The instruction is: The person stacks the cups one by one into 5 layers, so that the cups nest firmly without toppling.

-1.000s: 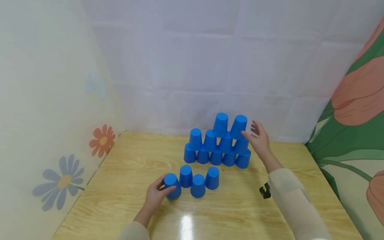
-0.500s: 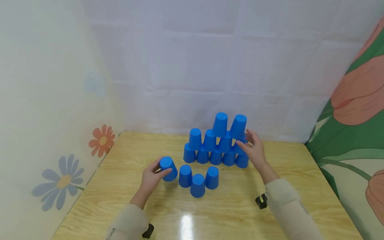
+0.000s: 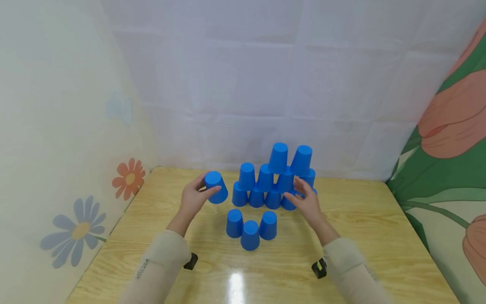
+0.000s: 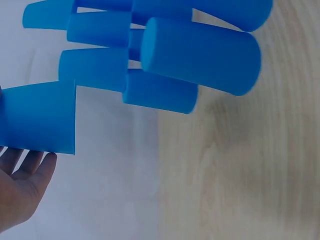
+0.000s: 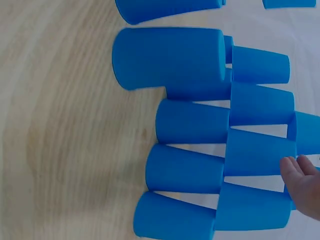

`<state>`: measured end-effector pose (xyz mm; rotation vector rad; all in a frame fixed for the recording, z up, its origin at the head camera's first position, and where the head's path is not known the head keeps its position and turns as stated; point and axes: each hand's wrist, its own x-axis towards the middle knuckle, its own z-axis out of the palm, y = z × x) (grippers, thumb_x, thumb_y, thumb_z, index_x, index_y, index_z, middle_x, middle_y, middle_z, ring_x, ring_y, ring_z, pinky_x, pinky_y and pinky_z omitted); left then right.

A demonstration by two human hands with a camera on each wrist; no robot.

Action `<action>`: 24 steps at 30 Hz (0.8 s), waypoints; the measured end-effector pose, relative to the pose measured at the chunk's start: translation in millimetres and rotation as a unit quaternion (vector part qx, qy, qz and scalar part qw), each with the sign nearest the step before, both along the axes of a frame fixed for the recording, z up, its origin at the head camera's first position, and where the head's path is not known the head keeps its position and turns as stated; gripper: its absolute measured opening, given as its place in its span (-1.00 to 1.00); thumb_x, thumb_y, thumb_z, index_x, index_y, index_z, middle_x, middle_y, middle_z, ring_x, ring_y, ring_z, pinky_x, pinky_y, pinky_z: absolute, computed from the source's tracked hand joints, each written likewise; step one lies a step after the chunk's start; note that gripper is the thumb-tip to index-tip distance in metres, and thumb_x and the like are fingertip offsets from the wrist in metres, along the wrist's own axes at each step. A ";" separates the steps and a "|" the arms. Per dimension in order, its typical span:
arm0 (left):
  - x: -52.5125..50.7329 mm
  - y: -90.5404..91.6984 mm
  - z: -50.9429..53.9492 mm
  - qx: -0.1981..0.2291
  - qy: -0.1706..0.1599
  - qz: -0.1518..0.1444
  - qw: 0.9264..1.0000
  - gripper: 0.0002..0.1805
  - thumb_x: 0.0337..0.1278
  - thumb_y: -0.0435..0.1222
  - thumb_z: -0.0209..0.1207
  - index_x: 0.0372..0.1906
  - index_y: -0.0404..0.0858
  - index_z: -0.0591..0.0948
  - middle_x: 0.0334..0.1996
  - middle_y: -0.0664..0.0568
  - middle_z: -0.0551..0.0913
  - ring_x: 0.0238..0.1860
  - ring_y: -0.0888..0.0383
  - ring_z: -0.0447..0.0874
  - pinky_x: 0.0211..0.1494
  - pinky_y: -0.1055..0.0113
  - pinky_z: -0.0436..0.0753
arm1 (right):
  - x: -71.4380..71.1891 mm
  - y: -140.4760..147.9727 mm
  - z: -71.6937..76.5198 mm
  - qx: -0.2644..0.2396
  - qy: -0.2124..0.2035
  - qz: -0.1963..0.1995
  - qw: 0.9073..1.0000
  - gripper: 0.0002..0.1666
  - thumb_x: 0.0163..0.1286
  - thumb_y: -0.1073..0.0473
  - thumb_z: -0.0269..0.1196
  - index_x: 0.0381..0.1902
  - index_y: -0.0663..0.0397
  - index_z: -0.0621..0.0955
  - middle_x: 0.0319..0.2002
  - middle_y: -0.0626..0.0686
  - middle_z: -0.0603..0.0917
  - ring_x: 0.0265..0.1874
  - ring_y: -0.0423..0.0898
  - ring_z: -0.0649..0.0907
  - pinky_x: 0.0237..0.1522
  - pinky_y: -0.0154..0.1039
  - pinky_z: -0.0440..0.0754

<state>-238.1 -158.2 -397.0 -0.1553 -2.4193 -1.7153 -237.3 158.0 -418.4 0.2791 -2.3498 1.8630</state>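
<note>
My left hand point(image 3: 191, 202) pinches an upside-down blue plastic cup point(image 3: 216, 188) between thumb and fingers, raised off the table and slightly tilted, left of the stack. In the left wrist view that cup point(image 4: 37, 119) fills the left edge, fingers under it. My right hand point(image 3: 309, 206) holds nothing; its fingers are loosely bent before the right end of a stack of upside-down blue cups point(image 3: 265, 179), hiding part of it. The stack has three levels, two cups at the top. Whether the right fingers touch a cup I cannot tell.
Three more upside-down blue cups point(image 3: 250, 235) stand close together on the wooden table point(image 3: 144, 236), nearer than the stack. A white cloth point(image 3: 243, 84) hangs behind. Black wrist devices point(image 3: 319, 268) sit at both sleeves.
The left hand has lifted its cup off the table and carried it back towards the stack's left side. The right hand has come down and left from beside the top right cup.
</note>
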 end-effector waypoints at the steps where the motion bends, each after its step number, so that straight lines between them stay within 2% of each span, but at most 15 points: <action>1: -1.6 1.4 3.5 -0.004 0.000 0.001 1.000 -0.32 -0.17 -0.02 0.24 0.14 -0.15 0.37 0.03 -0.06 0.44 0.05 0.00 0.35 0.02 0.07 0.39 | 2.0 -1.9 -1.9 -0.003 -0.003 0.002 1.000 -0.25 0.10 0.12 0.25 0.19 0.25 0.22 0.11 0.29 0.30 0.09 0.15 0.31 0.05 -0.01 0.30; 10: -19.3 18.9 26.3 -0.004 0.015 -0.003 1.000 -0.33 -0.19 0.02 0.23 0.13 -0.10 0.38 0.03 -0.01 0.43 0.05 0.04 0.36 0.01 0.10 0.41 | 21.1 -22.6 -20.3 -0.026 -0.023 0.009 0.999 -0.31 0.10 0.16 0.25 0.15 0.25 0.27 0.06 0.23 0.38 0.04 0.09 0.38 0.01 -0.07 0.36; 17: -30.4 38.2 37.1 0.020 0.034 -0.007 0.999 -0.34 -0.19 -0.01 0.25 0.12 -0.14 0.40 0.00 -0.02 0.46 0.01 0.06 0.40 0.00 0.14 0.42 | 40.0 -38.9 -30.0 -0.053 -0.034 0.043 0.997 -0.38 0.12 0.19 0.23 0.12 0.21 0.31 0.04 0.19 0.40 0.04 0.11 0.38 0.01 -0.09 0.37; 21: -38.8 48.1 43.5 0.013 0.027 -0.005 1.000 -0.31 -0.21 0.05 0.23 0.13 -0.10 0.39 0.01 0.01 0.46 0.02 0.08 0.38 0.00 0.15 0.41 | 45.5 -48.9 -33.7 -0.050 -0.028 0.067 0.996 -0.41 0.13 0.20 0.22 0.10 0.25 0.31 0.03 0.23 0.40 0.03 0.16 0.37 0.00 -0.08 0.37; 24: -46.4 54.0 47.1 0.008 0.017 0.003 1.000 -0.29 -0.23 0.07 0.23 0.14 -0.08 0.38 0.02 0.03 0.45 0.03 0.09 0.37 0.01 0.16 0.41 | 47.9 -55.1 -38.1 -0.049 -0.044 0.083 0.994 -0.39 0.13 0.19 0.22 0.11 0.25 0.31 0.06 0.23 0.38 0.04 0.15 0.37 0.00 -0.09 0.36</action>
